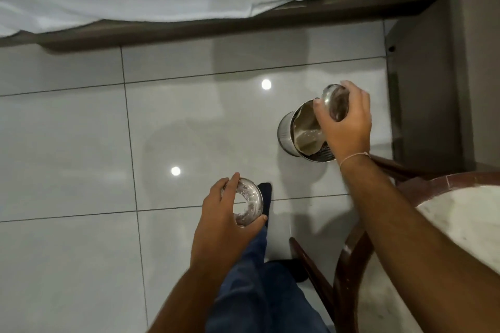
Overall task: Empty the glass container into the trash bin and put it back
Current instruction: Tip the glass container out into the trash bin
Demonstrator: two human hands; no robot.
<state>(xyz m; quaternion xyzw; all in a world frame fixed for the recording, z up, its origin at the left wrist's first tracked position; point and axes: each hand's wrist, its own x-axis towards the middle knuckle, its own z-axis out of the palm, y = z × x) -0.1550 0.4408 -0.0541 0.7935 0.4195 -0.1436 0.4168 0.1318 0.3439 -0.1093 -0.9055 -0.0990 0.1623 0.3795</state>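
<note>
The right hand (345, 121) grips the glass container (335, 101) in curled fingers, tipped above the trash bin (286, 132) on the floor. The left hand (224, 213) pinches a glass lid (249, 203) by its rim. The person should probably keep the mouth over the bin's opening and tilt further until nothing remains inside.

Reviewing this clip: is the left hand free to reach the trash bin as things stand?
Probably not. The left hand is already holding a round glass piece well short of the trash bin, and the right hand with the glass container occupies the opening.
</note>
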